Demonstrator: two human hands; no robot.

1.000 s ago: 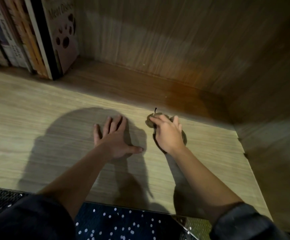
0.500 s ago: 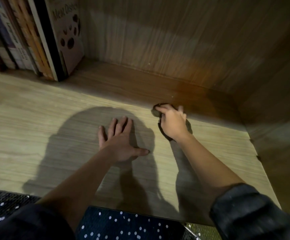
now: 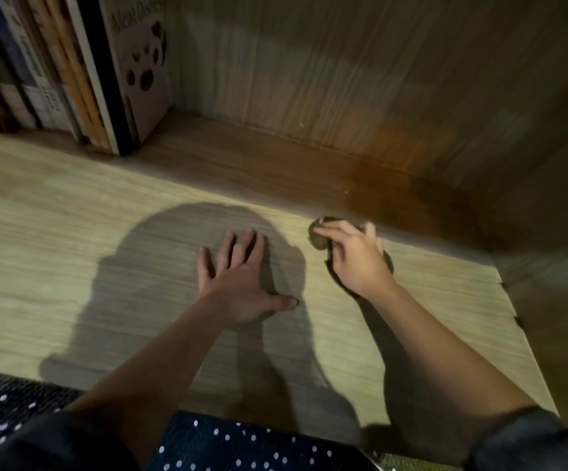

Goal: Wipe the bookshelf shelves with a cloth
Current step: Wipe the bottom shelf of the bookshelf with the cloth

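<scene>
Leftmost, we find a row of upright books (image 3: 38, 73) at the back of the shelf board (image 3: 55, 260). The last of them is a pale-covered book (image 3: 143, 73) with dark round spots and a title too blurred for us to read. Right of the books the board is bare wood grain, crossed by the broad shadow of a head and arms.

Within that shadow lies the left hand (image 3: 238, 283), palm down and flat on the board, fingers straight and spread, thumb pointing right. It holds nothing, and we judge that it serves as a prop. Near it but not touching, the right hand (image 3: 357, 263) has its fingers curled over a small, dark, bunched cloth (image 3: 317, 236). It presses the cloth onto the board at the line where the lit front strip meets the shaded rear strip. Only a lump of cloth shows past the fingertips, with a dark edge under the palm. Farther right the board ends against the side panel (image 3: 554, 283), and the back panel (image 3: 343, 79) stands behind.

We take the step in hand to be wiping the right-hand part of this shelf. As we judge it, the rear strip and the far right corner are the awkward ground. The next move calls for steady downward pressure and a deeper reach toward the back panel. Any pass to the left would have to stop short of the books.
</scene>
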